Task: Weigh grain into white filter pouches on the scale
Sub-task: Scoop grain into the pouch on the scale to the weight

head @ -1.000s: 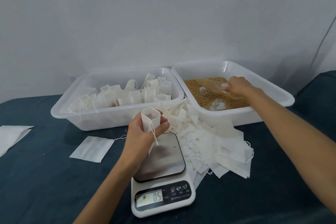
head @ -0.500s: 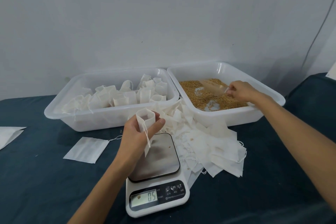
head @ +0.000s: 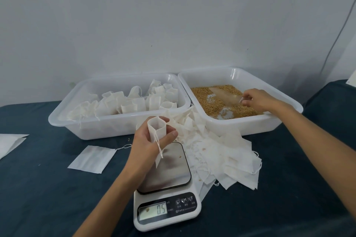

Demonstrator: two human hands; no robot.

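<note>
Here, in the head view, a white filter pouch [head: 157,128] is held upright w/ its mouth open by the left hand [head: 149,140], fingers and thumb curled round it, above the far edge of the scale [head: 165,184]. Its string is seen dangling down over the steel platter. A reading of 0.5 is shown on the scale's display. The right hand [head: 259,100] is reached into the right tub [head: 250,127], where a clear scoop [head: 225,95] is pinched by its handle, laid on the grain [head: 217,106]. Filled pouches [head: 134,102] are stood in the left tub [head: 107,128], just beside the right one. A loose heap of flat pouches [head: 227,158] is spread betw. the scale and right tub, touching the scale's right side. One flat pouch [head: 92,158] is laid apart, left of the scale, on the dark blue cloth [head: 38,198].
</note>
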